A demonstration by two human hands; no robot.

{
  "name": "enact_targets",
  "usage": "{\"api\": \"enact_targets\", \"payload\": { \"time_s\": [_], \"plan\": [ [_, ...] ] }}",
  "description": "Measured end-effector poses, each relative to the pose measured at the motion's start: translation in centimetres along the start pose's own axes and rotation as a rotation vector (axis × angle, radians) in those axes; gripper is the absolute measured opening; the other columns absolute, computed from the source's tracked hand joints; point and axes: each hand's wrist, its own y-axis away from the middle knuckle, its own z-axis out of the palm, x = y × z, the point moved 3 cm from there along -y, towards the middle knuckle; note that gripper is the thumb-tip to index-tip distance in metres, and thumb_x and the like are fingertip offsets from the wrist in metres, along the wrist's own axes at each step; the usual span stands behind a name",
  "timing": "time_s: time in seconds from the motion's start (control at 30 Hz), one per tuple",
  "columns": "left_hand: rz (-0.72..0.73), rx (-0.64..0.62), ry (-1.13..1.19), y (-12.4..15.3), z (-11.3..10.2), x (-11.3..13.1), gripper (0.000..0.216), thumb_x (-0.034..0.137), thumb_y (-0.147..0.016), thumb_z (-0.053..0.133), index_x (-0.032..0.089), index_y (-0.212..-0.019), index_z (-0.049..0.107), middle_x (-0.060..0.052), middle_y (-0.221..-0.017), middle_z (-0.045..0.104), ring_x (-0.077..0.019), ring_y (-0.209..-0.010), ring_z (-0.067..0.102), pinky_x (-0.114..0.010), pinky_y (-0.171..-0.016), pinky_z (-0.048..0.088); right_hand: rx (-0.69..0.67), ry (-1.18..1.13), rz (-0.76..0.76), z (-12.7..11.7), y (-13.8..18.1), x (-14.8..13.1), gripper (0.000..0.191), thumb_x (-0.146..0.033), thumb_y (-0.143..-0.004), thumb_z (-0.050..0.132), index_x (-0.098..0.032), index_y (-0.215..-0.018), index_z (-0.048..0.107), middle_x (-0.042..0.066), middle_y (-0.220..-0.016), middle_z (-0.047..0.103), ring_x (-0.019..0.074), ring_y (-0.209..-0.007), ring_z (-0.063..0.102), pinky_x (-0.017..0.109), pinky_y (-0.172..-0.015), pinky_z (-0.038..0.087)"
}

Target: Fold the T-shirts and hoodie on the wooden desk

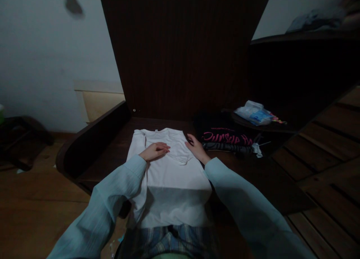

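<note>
A white shirt (168, 176) lies spread on a dark wooden surface (112, 154) in front of me, its lower part hanging over the near edge. My left hand (154, 151) rests flat on the upper left of the shirt, fingers stretched out to the right. My right hand (197, 148) lies flat at the shirt's upper right edge, fingers extended and holding nothing. Both arms wear light blue sleeves.
A folded black garment with pink lettering (225, 137) sits just right of the shirt. Behind it lies a plastic packet (254, 113) on a dark shelf. A tall dark wooden panel (180, 53) stands at the back. Wooden floor (323, 157) extends to the right.
</note>
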Motion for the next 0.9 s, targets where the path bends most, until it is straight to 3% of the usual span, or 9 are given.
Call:
{"api": "enact_targets", "payload": {
  "time_s": [0.2,0.4,0.57,0.7,0.9],
  "plan": [
    [0.016,0.023,0.013,0.0,0.1,0.2,0.024,0.034,-0.078,0.053,0.019,-0.083,0.071,-0.008,-0.1,0.068,-0.0184,-0.103,0.055,-0.035,-0.094,0.039,0.018,-0.116,0.278,0.0,-1.6,1.5,0.039,-0.027,-0.077,0.051,-0.02,-0.115,0.046,0.01,-0.104,0.061,0.0195,-0.096,0.059,0.033,-0.078,0.05],
    [-0.016,0.022,-0.004,0.0,0.1,-0.2,0.022,0.031,-0.078,0.053,0.019,-0.082,0.071,-0.007,-0.101,0.067,-0.019,-0.106,0.053,-0.035,-0.095,0.038,-0.006,0.029,0.463,-0.4,-1.4,-0.1,0.031,-0.024,-0.06,0.064,-0.016,-0.089,0.054,0.005,-0.08,0.061,0.017,-0.071,0.06,0.025,-0.059,0.047],
    [0.01,0.035,0.006,-0.1,0.3,-0.5,0.02,0.029,-0.077,0.054,0.019,-0.08,0.071,-0.006,-0.098,0.068,-0.0182,-0.103,0.054,-0.034,-0.095,0.038,-0.095,0.219,0.44,-0.2,-1.8,-1.8,0.017,-0.019,-0.053,0.063,-0.019,-0.057,0.046,-0.003,-0.058,0.052,0.0131,-0.058,0.052,0.021,-0.048,0.036],
    [0.013,0.054,-0.003,-0.1,0.4,-0.5,0.019,0.028,-0.077,0.054,0.019,-0.08,0.071,-0.005,-0.097,0.069,-0.018,-0.102,0.055,-0.033,-0.093,0.039,-0.079,0.261,0.403,0.0,-2.5,-3.4,0.016,-0.011,-0.053,0.055,-0.02,-0.055,0.041,-0.005,-0.056,0.048,0.012,-0.057,0.048,0.02,-0.048,0.032],
    [0.014,0.055,-0.01,-0.1,0.3,-0.1,0.022,0.02,-0.077,0.051,0.016,-0.086,0.07,-0.007,-0.098,0.068,-0.0176,-0.101,0.056,-0.032,-0.094,0.039,-0.123,0.353,0.154,2.9,-2.1,-7.3,0.019,-0.007,-0.053,0.051,-0.021,-0.06,0.04,-0.004,-0.059,0.048,0.0108,-0.055,0.045,0.021,-0.049,0.029]
  ]
}}
